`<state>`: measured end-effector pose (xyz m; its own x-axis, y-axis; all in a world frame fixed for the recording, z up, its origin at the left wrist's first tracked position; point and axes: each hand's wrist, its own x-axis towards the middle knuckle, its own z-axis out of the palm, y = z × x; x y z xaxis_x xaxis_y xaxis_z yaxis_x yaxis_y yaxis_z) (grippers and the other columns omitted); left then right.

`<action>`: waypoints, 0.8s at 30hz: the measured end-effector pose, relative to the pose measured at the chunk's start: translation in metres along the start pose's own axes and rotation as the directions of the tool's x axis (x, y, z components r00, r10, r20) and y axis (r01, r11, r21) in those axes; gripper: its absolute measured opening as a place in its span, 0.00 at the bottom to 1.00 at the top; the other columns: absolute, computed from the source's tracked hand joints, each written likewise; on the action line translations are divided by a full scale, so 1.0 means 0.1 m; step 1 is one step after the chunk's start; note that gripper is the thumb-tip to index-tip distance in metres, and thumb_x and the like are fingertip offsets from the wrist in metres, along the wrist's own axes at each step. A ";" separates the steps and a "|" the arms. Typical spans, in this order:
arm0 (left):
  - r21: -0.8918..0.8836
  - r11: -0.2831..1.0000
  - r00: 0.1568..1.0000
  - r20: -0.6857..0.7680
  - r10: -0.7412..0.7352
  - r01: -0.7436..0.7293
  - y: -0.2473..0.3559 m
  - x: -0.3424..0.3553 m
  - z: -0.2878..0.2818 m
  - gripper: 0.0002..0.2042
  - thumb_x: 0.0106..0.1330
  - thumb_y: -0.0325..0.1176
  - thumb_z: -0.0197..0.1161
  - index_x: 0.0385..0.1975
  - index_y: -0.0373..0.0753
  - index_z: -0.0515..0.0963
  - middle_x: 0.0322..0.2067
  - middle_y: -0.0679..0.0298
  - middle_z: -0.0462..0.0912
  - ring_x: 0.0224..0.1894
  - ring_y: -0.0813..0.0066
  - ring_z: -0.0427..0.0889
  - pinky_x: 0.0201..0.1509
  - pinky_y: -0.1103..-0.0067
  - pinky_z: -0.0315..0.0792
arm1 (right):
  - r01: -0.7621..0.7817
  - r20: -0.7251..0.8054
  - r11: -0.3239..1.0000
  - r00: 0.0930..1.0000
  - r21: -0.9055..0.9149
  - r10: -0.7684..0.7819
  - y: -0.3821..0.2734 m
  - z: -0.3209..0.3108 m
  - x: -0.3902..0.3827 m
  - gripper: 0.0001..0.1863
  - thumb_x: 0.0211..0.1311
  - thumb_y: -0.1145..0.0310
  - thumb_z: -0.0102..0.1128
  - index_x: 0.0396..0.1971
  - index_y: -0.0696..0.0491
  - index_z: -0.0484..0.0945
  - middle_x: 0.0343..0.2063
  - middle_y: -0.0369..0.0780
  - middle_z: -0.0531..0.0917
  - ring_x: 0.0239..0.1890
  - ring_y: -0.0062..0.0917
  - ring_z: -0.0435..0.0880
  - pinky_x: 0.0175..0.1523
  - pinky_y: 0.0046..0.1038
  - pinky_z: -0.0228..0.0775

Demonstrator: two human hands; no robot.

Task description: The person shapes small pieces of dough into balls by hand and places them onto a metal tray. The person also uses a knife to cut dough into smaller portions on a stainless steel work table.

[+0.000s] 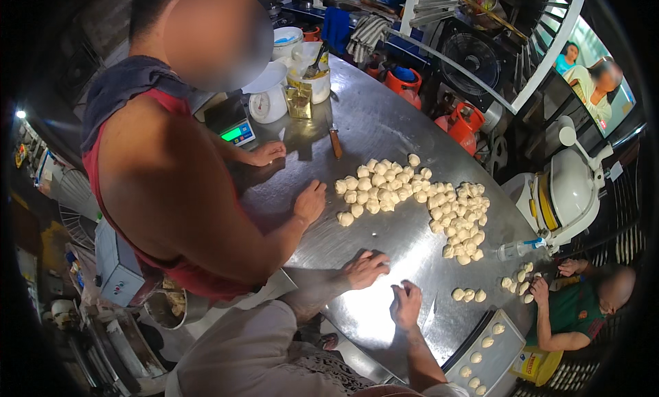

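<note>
My left hand (367, 269) rests palm down on the steel table (295, 249), its fingers loosely bent and slightly apart. Just to its right is my right hand (408, 305), over the bright reflection near the table's front edge, with thumb and fingers apart. No object shows in either hand; the space under the palms is hidden. Beyond them lies a large pile of pale dough balls (384, 184), spreading right into a second cluster (458, 218). A short row of dough balls (469, 295) sits to the right of my right hand.
At left, a co-worker in a red top (175, 184) has both hands on the table. A knife (335, 142), digital scale (237, 133) and dial scale (266, 102) lie beyond. At right are a tray (484, 352) with dough balls, a bottle (515, 249), another person (570, 308) and a mixer (566, 191).
</note>
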<state>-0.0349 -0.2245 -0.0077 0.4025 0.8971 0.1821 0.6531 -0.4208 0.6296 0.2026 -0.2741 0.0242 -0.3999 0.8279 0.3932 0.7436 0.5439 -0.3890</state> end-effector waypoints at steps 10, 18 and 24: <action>-0.182 0.983 0.996 0.083 0.011 0.004 -0.32 -0.39 0.11 0.08 0.69 0.26 0.61 0.42 0.40 0.85 0.51 0.63 0.82 0.54 0.59 0.83 0.59 0.63 0.75 | -0.128 0.220 0.978 0.971 0.166 0.090 0.12 -0.20 -0.59 0.12 0.64 0.76 0.58 0.45 0.53 0.85 0.39 0.47 0.79 0.46 0.46 0.80 0.52 0.45 0.73; -0.039 0.998 0.997 -0.064 -0.045 0.043 -0.10 -0.41 0.24 0.10 0.68 0.26 0.62 0.45 0.44 0.86 0.51 0.65 0.82 0.55 0.63 0.82 0.62 0.61 0.72 | -0.175 -0.196 0.975 0.960 0.138 0.200 -0.43 0.10 -0.43 0.16 0.61 0.83 0.57 0.47 0.56 0.84 0.41 0.48 0.82 0.44 0.46 0.81 0.51 0.42 0.75; 0.022 0.999 0.999 0.033 0.040 -0.041 -0.08 0.05 0.06 0.10 0.69 0.26 0.61 0.46 0.42 0.85 0.49 0.66 0.82 0.53 0.62 0.83 0.61 0.65 0.74 | 0.000 0.022 1.000 1.000 0.018 -0.001 0.09 0.01 -0.15 0.13 0.61 0.82 0.62 0.43 0.53 0.86 0.43 0.49 0.80 0.47 0.47 0.81 0.52 0.45 0.75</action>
<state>-0.0343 -0.2177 -0.0168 0.4498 0.8744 0.1820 0.6500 -0.4603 0.6047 0.2148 -0.2813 0.0138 -0.4122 0.8304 0.3749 0.7337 0.5465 -0.4037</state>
